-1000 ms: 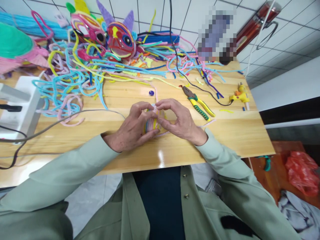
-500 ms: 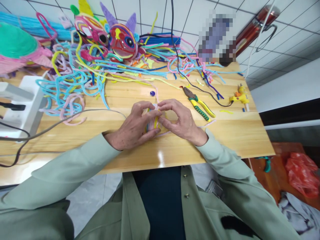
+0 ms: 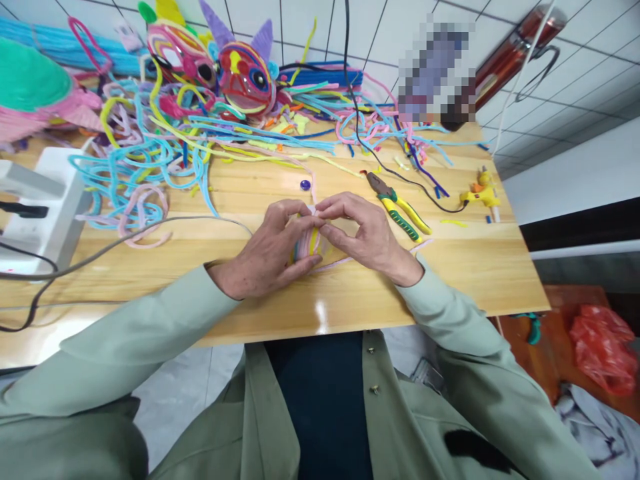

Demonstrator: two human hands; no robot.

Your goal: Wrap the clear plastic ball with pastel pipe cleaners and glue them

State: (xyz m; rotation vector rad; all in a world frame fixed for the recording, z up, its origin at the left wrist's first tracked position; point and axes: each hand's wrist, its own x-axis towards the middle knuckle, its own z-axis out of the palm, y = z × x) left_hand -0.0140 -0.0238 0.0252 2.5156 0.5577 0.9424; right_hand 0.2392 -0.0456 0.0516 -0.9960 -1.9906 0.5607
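Note:
My left hand (image 3: pixel 265 255) is closed around a small piece striped with pink, yellow and blue pipe cleaner (image 3: pixel 306 247), low over the table. At the top edge of that piece, the thumb and fingertips of my right hand (image 3: pixel 370 233) are pinched together on a pale pink pipe cleaner (image 3: pixel 313 190). The fingers partly hide the pinched spot. A pink strand runs from the piece toward the table's back, and another lies under my right hand. Just beyond the hands sits a dark blue button-like disc (image 3: pixel 305 185).
Green-and-yellow pliers (image 3: pixel 400 208) lie right of my hands, with a yellow glue gun (image 3: pixel 483 193) farther right. Tangled pipe cleaners (image 3: pixel 150 160) and colourful fuzzy animal heads (image 3: pixel 247 79) fill the back. A white power strip (image 3: pixel 60 207) with cables is at left; a red thermos (image 3: pixel 515 57) stands back right.
My right hand has shifted slightly and its wrist has moved a little to the right. The left hand stays on the striped piece, and more of its stripes now show.

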